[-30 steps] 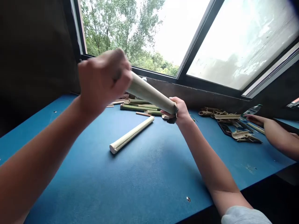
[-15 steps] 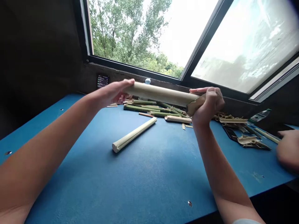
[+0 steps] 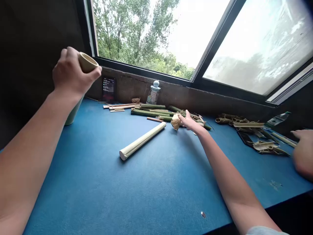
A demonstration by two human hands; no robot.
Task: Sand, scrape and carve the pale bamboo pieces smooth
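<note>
Blue table (image 3: 146, 189) beneath bright window (image 3: 146, 36)

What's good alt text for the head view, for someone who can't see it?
A person's left hand grips a hollow bamboo tube at the left of a blue table, while the right hand touches a crumpled tan sheet. A pale bamboo piece lies between them; green bamboo pieces lie behind.

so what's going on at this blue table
A person's left hand grips a wide bamboo tube around its upper end, open mouth up, at the left of the table. The right hand reaches forward, its fingers at a crumpled tan piece, possibly sandpaper, near green bamboo pieces. A pale rod lies between the hands, nearer the wearer. Another person's hand shows at the right edge.
</note>
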